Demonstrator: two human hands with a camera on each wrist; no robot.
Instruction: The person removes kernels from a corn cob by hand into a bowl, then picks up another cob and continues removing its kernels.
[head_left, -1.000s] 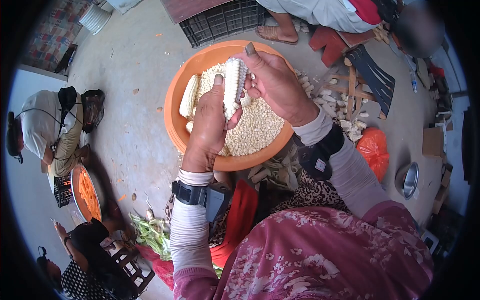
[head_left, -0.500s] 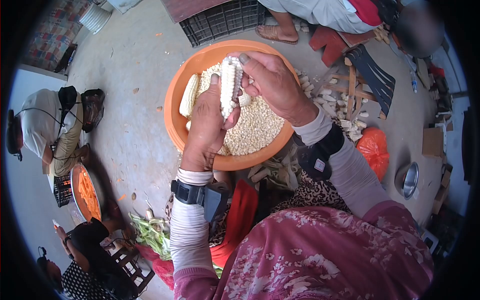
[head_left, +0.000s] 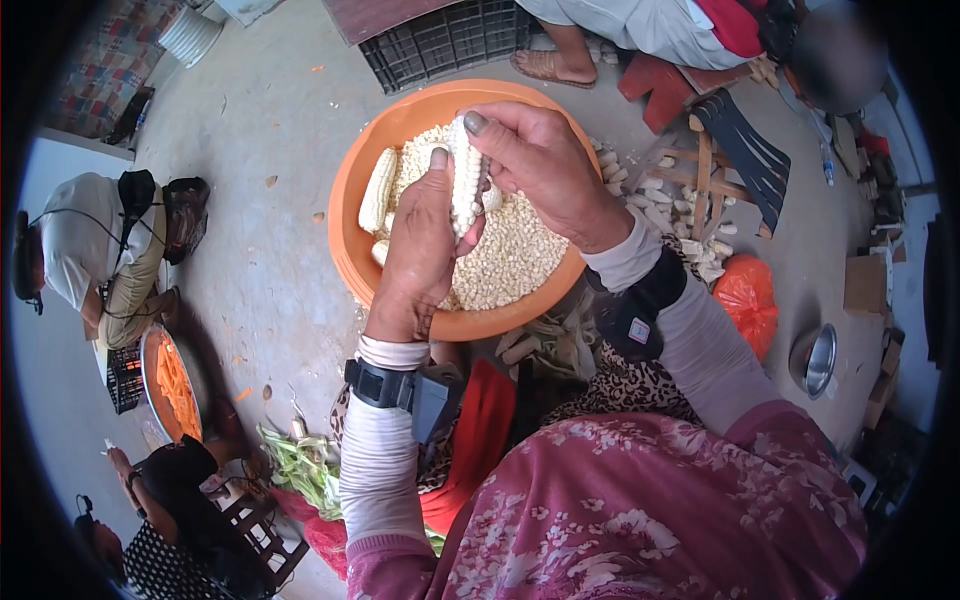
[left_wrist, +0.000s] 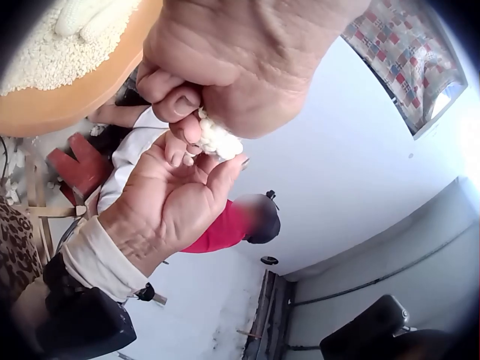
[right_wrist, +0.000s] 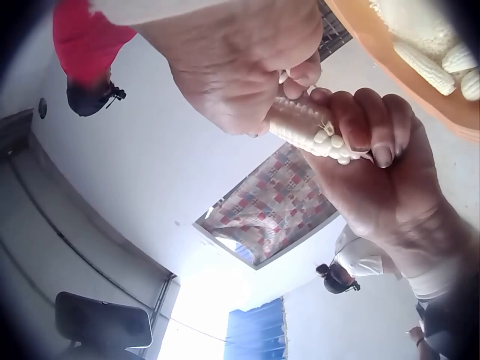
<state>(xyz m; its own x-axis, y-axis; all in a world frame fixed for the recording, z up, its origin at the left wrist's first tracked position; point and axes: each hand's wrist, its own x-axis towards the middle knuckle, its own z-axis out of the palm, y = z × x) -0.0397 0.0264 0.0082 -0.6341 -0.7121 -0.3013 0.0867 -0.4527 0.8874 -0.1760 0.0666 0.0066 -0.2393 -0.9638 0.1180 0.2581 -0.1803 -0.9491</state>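
Observation:
An ear of white corn [head_left: 466,180] stands tilted between my hands over an orange basin [head_left: 346,225] in the head view. My left hand [head_left: 415,245] grips its lower part, thumb along the side. At the upper end my right hand [head_left: 550,165] holds it, the thumb pressing on the kernel rows and the fingers curled behind. In the right wrist view, the ear [right_wrist: 304,127] shows stripped rows, with several kernels left near the left fingers. Loose kernels [head_left: 520,250] fill the basin, and a whole ear [head_left: 378,190] lies at its left side.
Bare cobs [head_left: 665,205] lie on the floor right of the basin, near an orange plastic bag [head_left: 748,305] and a metal bowl [head_left: 820,360]. A black crate [head_left: 440,50] stands behind. Other people sit at the left and the back right.
My right thumb has moved down and to the left onto the ear, and the right fingers have closed in around it. The ear shifted slightly left, then back. My left hand keeps its grip.

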